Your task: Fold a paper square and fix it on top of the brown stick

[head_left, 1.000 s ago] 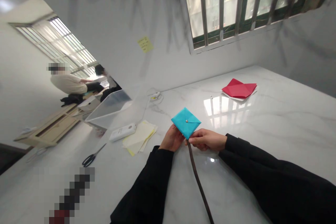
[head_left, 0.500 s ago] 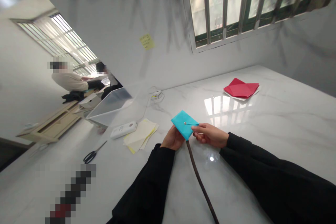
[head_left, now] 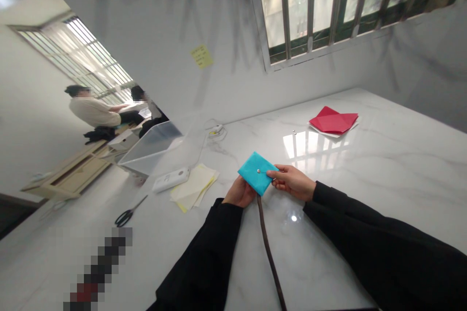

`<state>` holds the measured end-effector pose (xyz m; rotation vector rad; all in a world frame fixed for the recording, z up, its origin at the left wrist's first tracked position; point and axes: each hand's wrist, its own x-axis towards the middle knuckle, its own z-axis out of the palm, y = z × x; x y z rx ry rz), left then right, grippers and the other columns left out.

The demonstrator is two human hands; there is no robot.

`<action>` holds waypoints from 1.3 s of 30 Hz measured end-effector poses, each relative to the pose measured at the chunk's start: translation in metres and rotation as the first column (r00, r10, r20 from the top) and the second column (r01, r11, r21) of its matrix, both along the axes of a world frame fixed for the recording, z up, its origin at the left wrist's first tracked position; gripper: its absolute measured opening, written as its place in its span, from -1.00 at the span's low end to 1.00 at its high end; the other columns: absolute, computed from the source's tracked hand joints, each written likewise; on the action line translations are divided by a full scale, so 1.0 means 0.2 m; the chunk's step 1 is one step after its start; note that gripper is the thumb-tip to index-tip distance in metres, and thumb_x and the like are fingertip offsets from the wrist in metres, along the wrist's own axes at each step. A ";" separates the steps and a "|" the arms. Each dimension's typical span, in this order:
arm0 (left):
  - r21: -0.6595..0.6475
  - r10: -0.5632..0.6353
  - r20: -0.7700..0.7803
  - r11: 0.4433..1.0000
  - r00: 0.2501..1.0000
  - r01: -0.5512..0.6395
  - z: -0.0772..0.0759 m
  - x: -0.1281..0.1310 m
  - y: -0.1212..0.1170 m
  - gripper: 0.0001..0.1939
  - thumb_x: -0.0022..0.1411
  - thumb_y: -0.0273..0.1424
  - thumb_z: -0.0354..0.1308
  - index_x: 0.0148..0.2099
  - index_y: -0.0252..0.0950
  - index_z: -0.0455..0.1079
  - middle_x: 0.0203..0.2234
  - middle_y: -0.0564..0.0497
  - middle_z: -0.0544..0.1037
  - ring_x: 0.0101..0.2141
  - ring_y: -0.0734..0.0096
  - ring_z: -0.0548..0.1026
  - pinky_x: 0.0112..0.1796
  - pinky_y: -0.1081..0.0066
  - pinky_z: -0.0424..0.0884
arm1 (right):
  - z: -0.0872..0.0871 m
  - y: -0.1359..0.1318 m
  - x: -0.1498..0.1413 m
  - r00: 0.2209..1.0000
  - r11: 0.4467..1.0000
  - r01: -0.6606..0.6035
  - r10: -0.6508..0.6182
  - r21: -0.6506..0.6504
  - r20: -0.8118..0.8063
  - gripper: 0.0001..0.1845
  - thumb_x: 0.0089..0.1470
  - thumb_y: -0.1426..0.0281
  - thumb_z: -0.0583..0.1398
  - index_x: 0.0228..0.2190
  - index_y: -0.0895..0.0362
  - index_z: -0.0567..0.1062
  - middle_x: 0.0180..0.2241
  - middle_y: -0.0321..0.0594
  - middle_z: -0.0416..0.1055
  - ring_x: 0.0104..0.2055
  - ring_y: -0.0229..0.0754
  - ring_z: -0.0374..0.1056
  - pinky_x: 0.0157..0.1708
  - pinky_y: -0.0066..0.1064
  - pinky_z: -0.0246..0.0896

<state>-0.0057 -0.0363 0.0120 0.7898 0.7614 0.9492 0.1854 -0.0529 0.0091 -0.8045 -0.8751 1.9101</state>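
Observation:
A turquoise folded paper piece (head_left: 254,171) with a small metal stud at its middle is held just above the white marble table (head_left: 383,165). My left hand (head_left: 239,193) grips its lower left edge from below. My right hand (head_left: 292,182) pinches its right corner, thumb near the stud. A dark brown strap or rod (head_left: 269,252) runs from under the paper down toward me. Black sleeves cover both arms.
A red folded paper on white sheets (head_left: 332,121) lies at the back right. Pale yellow sheets (head_left: 193,185), a white remote-like device (head_left: 170,180), black scissors (head_left: 128,213) and a clear plastic box (head_left: 153,148) sit to the left. Two people sit at a far desk (head_left: 105,112).
The paper piece has tilted flatter and lower. My right hand moved up from the bottom corner to the right corner beside the stud. The left hand kept its grip.

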 end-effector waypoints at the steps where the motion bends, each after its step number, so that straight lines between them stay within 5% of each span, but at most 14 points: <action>1: 0.009 -0.002 0.000 1.000 1.000 0.002 0.01 0.01 0.00 -0.58 0.23 -0.21 0.37 0.03 -0.37 0.53 -0.13 -0.18 0.67 0.02 0.03 0.59 0.09 0.16 0.46 | 0.00 0.00 0.00 1.000 1.000 0.005 -0.005 -0.006 -0.001 -0.44 -0.21 0.13 0.55 -0.29 0.21 0.54 -0.47 -0.38 0.29 -0.45 -0.41 0.21 -0.44 -0.52 0.16; 7: 0.114 0.149 -0.104 0.984 0.983 -0.137 0.02 -0.02 0.04 -0.57 0.05 -0.25 0.52 -0.10 -0.36 0.56 -0.21 -0.11 0.67 -0.16 0.24 0.61 -0.06 0.32 0.48 | 0.01 0.03 0.03 0.996 0.996 0.088 -0.088 0.003 0.024 -0.43 -0.27 0.12 0.55 -0.33 0.21 0.53 -0.47 -0.36 0.28 -0.46 -0.39 0.18 -0.47 -0.49 0.11; 13: 0.289 0.457 -0.236 0.876 0.857 -0.387 0.07 -0.08 0.06 -0.57 0.07 -0.17 0.48 -0.09 -0.32 0.56 -0.14 -0.10 0.64 -0.22 0.42 0.58 -0.04 0.34 0.46 | 0.00 0.08 0.09 0.938 0.960 0.219 -0.257 0.176 0.233 -0.41 -0.24 -0.02 0.47 -0.41 0.17 0.43 -0.53 -0.38 0.27 -0.48 -0.33 0.20 -0.49 -0.44 0.05; 23: 0.254 0.249 -0.321 0.952 0.914 -0.170 0.07 0.03 -0.02 -0.50 -0.05 -0.24 0.54 -0.09 -0.35 0.56 -0.29 -0.05 0.64 -0.31 0.32 0.55 -0.17 0.33 0.49 | -0.04 0.10 0.08 0.888 0.924 0.110 -0.257 0.367 0.381 -0.50 -0.09 -0.03 0.37 -0.48 0.11 0.36 -0.63 -0.38 0.27 -0.56 -0.28 0.21 -0.51 -0.39 0.09; 34: 0.248 0.289 -0.353 0.946 0.890 -0.209 0.08 0.04 -0.03 -0.52 -0.02 -0.16 0.52 -0.12 -0.35 0.56 -0.34 -0.02 0.62 -0.36 0.37 0.51 -0.26 0.40 0.47 | -0.05 0.08 0.08 0.805 0.869 -0.019 -0.280 0.495 0.523 -0.55 0.04 0.00 0.32 -0.44 0.16 0.50 -0.58 -0.34 0.29 -0.49 -0.27 0.16 -0.49 -0.42 0.02; 39: 0.318 0.336 -0.404 0.924 0.851 -0.214 0.04 0.02 -0.01 -0.52 -0.04 -0.15 0.51 -0.14 -0.34 0.56 -0.37 0.00 0.61 -0.38 0.38 0.50 -0.28 0.42 0.44 | -0.02 0.05 0.07 0.726 0.805 0.031 -0.426 0.592 0.540 -0.71 0.07 0.17 0.34 -0.30 0.14 0.58 -0.49 -0.29 0.43 -0.45 -0.22 0.27 -0.43 -0.38 0.17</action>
